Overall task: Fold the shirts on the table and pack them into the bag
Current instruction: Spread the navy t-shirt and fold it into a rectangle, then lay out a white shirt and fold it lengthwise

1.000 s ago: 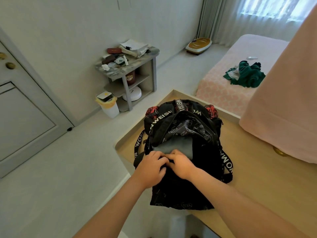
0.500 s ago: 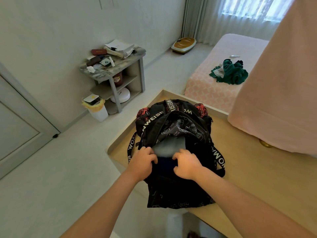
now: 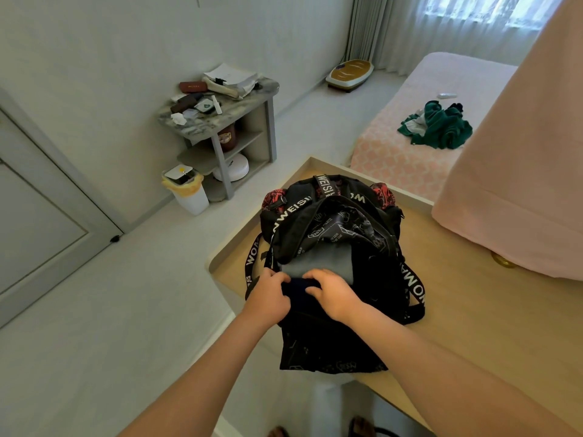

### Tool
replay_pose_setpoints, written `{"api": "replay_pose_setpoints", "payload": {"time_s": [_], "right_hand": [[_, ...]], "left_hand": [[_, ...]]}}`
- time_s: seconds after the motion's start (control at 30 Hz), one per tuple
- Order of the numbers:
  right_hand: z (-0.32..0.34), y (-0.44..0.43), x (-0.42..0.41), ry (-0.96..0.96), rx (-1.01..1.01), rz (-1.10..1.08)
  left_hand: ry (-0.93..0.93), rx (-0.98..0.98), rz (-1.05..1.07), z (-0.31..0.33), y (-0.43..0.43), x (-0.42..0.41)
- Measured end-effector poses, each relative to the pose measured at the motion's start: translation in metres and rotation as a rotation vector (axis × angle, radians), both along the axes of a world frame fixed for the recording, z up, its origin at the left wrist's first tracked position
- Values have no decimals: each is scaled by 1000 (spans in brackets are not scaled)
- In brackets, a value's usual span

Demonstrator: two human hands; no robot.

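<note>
Grey door (image 3: 47,231) far left. Next, a white bin (image 3: 189,193) with a yellow liner on the floor, just beside a grey shelf unit (image 3: 268,127) with a cluttered marble-look top: papers, small boxes, a brown case. A white round device (image 3: 235,167) sits on its lowest shelf.

Centre: black backpack (image 3: 331,342) with white-lettered straps lies on the light wooden worktop (image 3: 473,326), near its left corner, main compartment gaping open. A folded grey shirt (image 3: 318,263) is inside the opening. At the near rim of the opening is a bunch of navy fabric (image 3: 296,290); cannot tell whether it is a shirt or part of the bag. Left hand (image 3: 268,296) grips its left side, fingers curled over it. Right hand (image 3: 334,293) grips its right side, fingers curled the same way. The hands are close together, not touching.

Behind, an oval footplate gadget (image 3: 348,72) on the floor by the curtain (image 3: 394,26). Right: pink bed (image 3: 410,152) with a heap of green clothes (image 3: 441,124). Far right, a large pink cloth (image 3: 520,184) hangs down onto the worktop.
</note>
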State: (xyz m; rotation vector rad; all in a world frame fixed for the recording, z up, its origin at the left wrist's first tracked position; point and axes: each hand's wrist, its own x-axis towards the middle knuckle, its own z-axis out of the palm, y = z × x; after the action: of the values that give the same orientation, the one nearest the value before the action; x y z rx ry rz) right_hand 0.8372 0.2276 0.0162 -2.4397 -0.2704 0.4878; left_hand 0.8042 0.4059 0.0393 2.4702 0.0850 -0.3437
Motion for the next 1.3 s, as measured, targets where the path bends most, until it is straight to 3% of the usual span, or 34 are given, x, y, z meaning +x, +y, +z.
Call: {"api": "replay_pose_setpoints", "payload": {"time_s": [0.13, 0.2, 0.27, 0.33, 0.43, 0.5, 0.7, 0.97, 1.3], "right_hand": [[-5, 5, -8, -18, -128, 63], [-4, -3, -18, -152, -251, 56], [-1, -10, -25, -312, -251, 9], [-1, -16, -30, -251, -173, -14], [0, -21, -30, 4, -133, 32], [8, -27, -30, 21, -100, 21], [42, -91, -37, -73, 10, -214], [60, -297, -106, -66, -99, -621], [29, -574, -226, -10, -205, -1037]], "left_hand": [[-339, 272, -287, -8, 2, -2], [-236, 271, -402, -9, 2, 3], [-113, 305, -424, -8, 3, 10], [-84, 396, -442, -7, 2, 16], [-73, 512, -464, 0, -8, 17], [-108, 562, -462, 7, -21, 17], [-299, 365, -592, 38, -98, 26], [-166, 101, -776, 50, -276, 21], [-73, 36, -1084, 34, -579, -44]]}}
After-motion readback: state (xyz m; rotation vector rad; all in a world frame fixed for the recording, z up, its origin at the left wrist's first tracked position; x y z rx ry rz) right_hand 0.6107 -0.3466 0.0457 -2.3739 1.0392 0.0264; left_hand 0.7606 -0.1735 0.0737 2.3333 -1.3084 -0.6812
